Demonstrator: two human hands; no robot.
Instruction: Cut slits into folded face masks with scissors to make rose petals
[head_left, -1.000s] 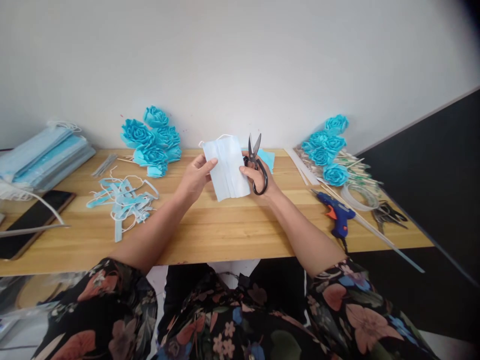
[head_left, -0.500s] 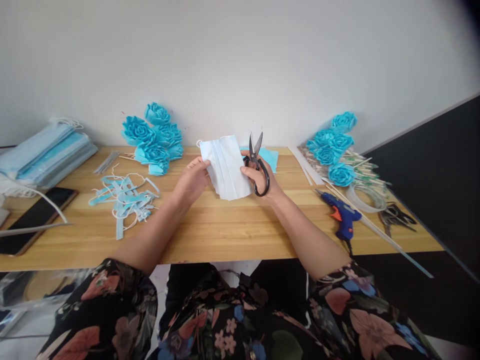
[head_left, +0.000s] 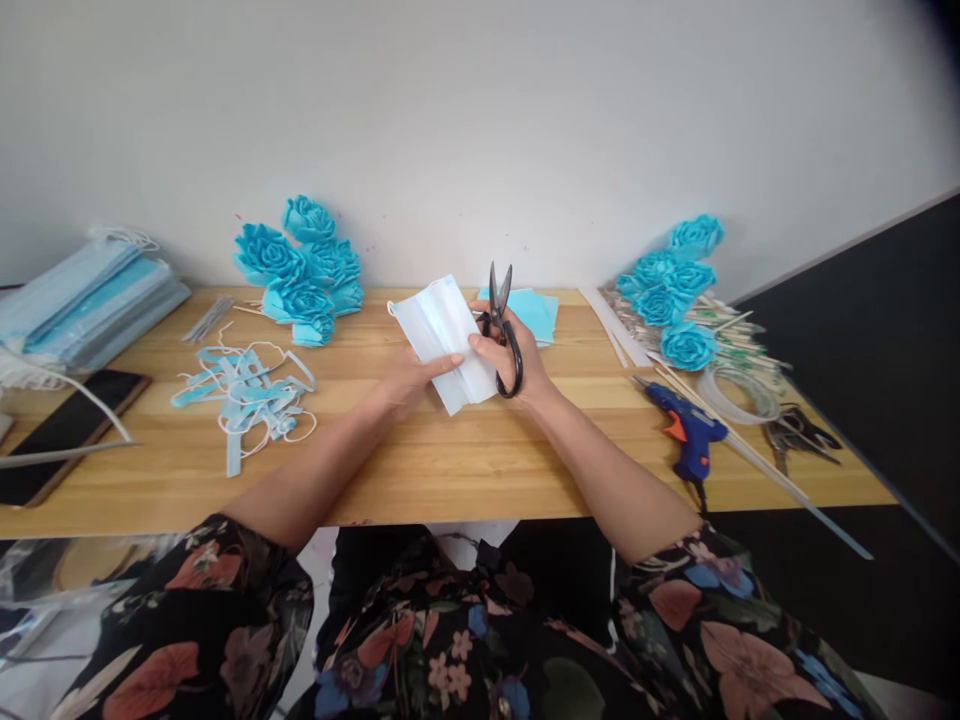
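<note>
Over the middle of the wooden table (head_left: 420,470), both hands hold a pale blue face mask (head_left: 437,322), tilted with its white inner side toward me. My left hand (head_left: 411,378) grips its lower edge from below, fingers closed on it. My right hand (head_left: 506,355) pinches the mask's right edge with the thumb while its fingers sit through the loops of black scissors (head_left: 503,327). The blades point up and stand slightly apart, just right of the mask.
Blue mask-made roses lie at the back left (head_left: 304,268) and back right (head_left: 671,290). Cut strips and ear loops (head_left: 244,395) lie left. A stack of masks (head_left: 82,310) and a phone (head_left: 64,430) sit far left. A blue glue gun (head_left: 690,435) and wooden sticks (head_left: 720,340) lie right.
The mask has tilted and dropped lower toward the table. My left hand slid from its left edge to beneath its lower edge. The scissors' blades have closed a little.
</note>
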